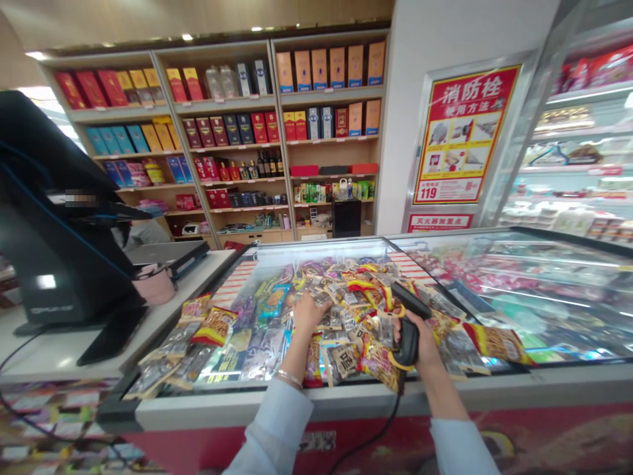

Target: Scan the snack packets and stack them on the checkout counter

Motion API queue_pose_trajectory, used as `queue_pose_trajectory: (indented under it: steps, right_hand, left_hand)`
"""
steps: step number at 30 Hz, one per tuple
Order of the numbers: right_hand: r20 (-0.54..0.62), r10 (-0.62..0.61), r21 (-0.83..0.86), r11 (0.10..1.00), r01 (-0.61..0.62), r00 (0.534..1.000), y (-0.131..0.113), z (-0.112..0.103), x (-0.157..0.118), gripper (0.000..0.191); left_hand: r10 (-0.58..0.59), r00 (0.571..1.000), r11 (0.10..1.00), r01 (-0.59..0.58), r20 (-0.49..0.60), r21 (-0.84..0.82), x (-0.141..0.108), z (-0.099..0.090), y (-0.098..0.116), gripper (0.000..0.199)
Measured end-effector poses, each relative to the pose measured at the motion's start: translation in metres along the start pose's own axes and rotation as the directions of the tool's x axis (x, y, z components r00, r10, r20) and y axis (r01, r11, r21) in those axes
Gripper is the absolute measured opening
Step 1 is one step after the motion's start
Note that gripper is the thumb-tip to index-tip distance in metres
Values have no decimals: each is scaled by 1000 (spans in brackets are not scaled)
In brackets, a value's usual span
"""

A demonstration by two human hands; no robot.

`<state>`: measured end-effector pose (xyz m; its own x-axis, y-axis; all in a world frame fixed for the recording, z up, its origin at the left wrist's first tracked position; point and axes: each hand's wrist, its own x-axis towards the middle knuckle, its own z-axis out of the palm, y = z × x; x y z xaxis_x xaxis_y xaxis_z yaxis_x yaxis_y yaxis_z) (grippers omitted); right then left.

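Many small snack bags point(343, 361) lie heaped on the glass top of a chest freezer. My left hand point(309, 313) reaches onto the heap, its fingers apart over the bags; whether it touches one is hard to tell. In my right hand point(418, 340) is a black and yellow barcode scanner point(408, 336), held by its handle, with its head pointing up and to the left above the bags. A dark cable hangs from the handle. Red and yellow bags point(216, 326) and clear packets point(171, 356) lie in a group at the left corner of the freezer.
A black checkout terminal point(64, 264) stands on the white counter point(30, 359) at the left, beside a pink container point(154, 284) and a flat scale point(173, 256). Shelves of boxes point(250, 128) line the back wall. The freezer's front edge point(222, 402) runs before me.
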<state>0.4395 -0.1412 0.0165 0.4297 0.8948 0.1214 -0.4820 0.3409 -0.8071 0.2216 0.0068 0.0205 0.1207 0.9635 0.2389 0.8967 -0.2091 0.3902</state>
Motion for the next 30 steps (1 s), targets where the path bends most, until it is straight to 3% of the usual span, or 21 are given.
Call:
queue_pose_trajectory:
  steps: [4,10,17,24,30]
  right_hand:
    - [2,41,31,999,-41,999,3,-5,4,30]
    - [0,53,23,998,-53,999,6,-9,6,31]
    - [-46,58,-6,998,-59,997,-1,5,1,30]
    - [-71,80,-72,994,-85,994,-9,17,-2,34]
    - [-19,41,-65,997,-42,999,-13,38,-1,32]
  left_hand:
    - [-32,998,999,32,48,16,5,1,-3,52]
    - [7,994,992,-21,108,125,6,3,-2,51]
    - [-2,998,995,8,70,-98,11,8,-13,31]
    - [-73,992,906,21,-106,-422,12,9,-19,19]
    - [-176,932,780,-65,-318,-622,6,1,-18,24]
